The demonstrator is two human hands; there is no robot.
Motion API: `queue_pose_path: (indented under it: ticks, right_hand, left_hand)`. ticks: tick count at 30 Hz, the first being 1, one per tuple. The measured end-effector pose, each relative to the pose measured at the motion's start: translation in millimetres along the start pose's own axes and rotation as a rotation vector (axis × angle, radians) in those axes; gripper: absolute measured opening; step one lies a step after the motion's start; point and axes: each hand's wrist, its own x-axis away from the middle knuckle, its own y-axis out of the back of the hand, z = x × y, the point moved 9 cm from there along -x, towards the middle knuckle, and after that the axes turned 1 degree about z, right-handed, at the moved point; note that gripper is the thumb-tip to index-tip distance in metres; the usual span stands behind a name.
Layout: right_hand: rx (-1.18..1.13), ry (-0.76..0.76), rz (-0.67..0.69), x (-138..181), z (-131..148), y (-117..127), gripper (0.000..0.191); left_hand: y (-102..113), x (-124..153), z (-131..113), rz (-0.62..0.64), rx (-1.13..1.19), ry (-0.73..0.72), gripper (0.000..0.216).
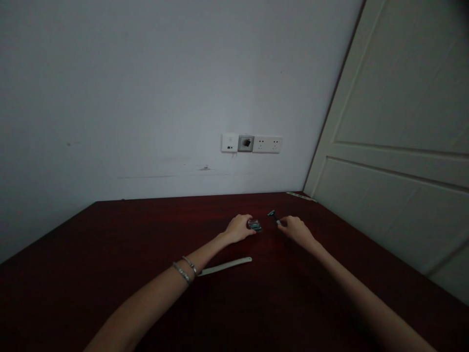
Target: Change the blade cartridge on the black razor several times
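Both my arms reach far out over a dark red-brown table [110,254]. My left hand [240,227] is curled closed on a small clear case [254,225] holding what look like razor cartridges. My right hand [295,229] is closed on the handle of a small razor [274,216], whose dark teal head points away toward the wall. The two hands lie close together, a short gap apart. Two thin bracelets [186,269] circle my left wrist.
A flat pale strip [227,265], like a file or stick, lies on the table under my left forearm. A white wall with a row of sockets [252,143] stands behind. A pale panelled door [395,146] borders the table's right side.
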Motion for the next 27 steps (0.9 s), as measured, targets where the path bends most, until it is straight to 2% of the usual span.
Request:
queue_pose_path:
  ticks: [5, 12, 17, 27]
  right_hand:
    - [-0.024, -0.09, -0.011, -1, -46, 8, 0.03]
    - [-0.043, -0.175, -0.009, 3, -87, 5, 0.03]
    - [-0.033, -0.178, 0.01, 3, -93, 0, 0.031]
    - [-0.02, -0.131, 0.048, 1, -88, -4, 0.033]
  left_hand:
    - [-35, -32, -36, 0.032, -0.011, -0.062, 0.051]
    - [-72, -48, -66, 0.076, -0.03, -0.03, 0.049]
    - [-82, -53, -73, 0.085, -0.035, -0.027, 0.046]
    - [-90, -51, -79, 0.11, -0.038, -0.02, 0.042]
